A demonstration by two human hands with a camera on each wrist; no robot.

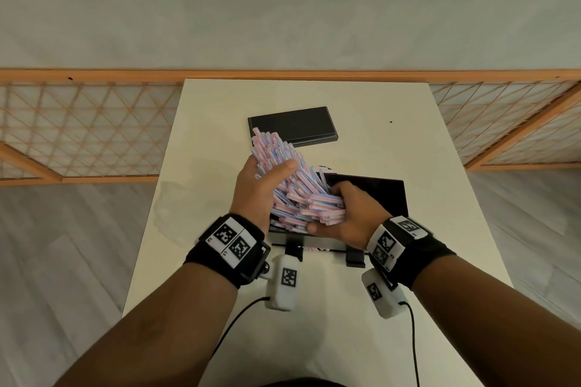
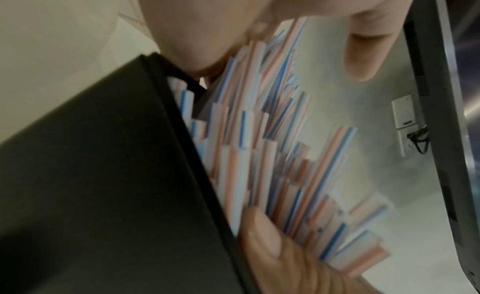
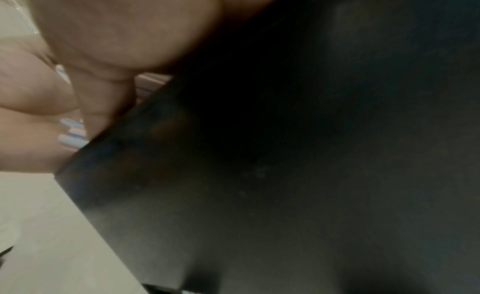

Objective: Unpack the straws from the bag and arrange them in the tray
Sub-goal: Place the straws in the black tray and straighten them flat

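Both yr hands clamp the straws [image 1: 292, 185] over the near tray [image 1: 377, 195]: left hand [image 1: 257, 188] far end, right hand [image 1: 345, 214] near end. Light, slippery, prob splay; grip mid-bundle.

White table [image 1: 440, 198] under two black trays [image 1: 292, 126]
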